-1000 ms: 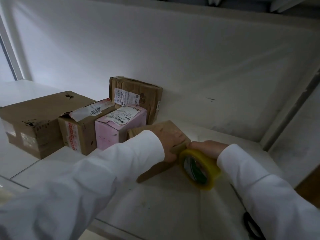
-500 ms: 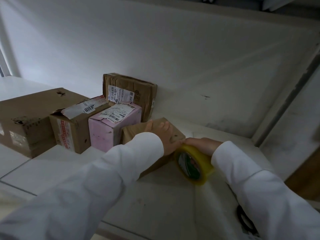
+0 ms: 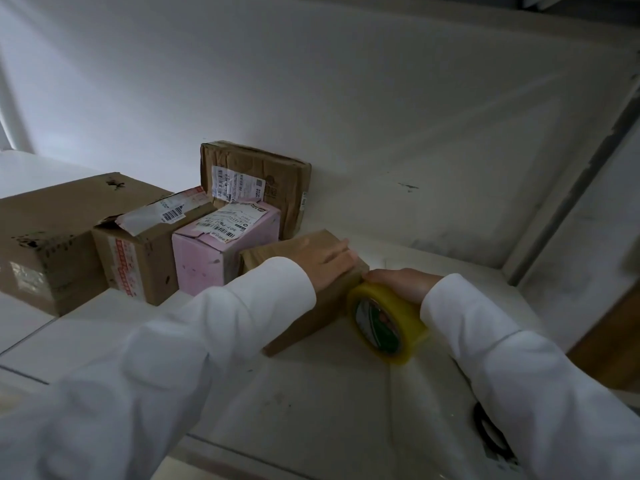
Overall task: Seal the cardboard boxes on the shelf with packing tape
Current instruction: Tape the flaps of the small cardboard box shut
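Since a second ago, our left hand (image 3: 323, 263) has slid from the near edge of the small brown box (image 3: 313, 299) toward its far corner, and the tape roll (image 3: 386, 322) has kept to the box's right end. From the head camera, we take that small box as our landmark: it lies on the white shelf (image 3: 311, 403), its long side running toward us. Our left hand lies flat on its top with the fingers straight and together, pressing down. Our right hand (image 3: 403, 284) sits just right of the box, its fingers curled over the top of the yellow tape roll, which stands on edge against the box's right end, its green label facing us. Whether a strip of tape runs onto the cardboard we cannot tell. Touching the box on its left stands a pink box (image 3: 221, 251) with a white label on top. Left of that sits a brown box with a torn label (image 3: 145, 251), then a large brown box (image 3: 52, 237). Behind the pink one, a flat brown parcel (image 3: 259, 185) stands on edge against the back wall (image 3: 346, 98). White sleeves cover both our arms.
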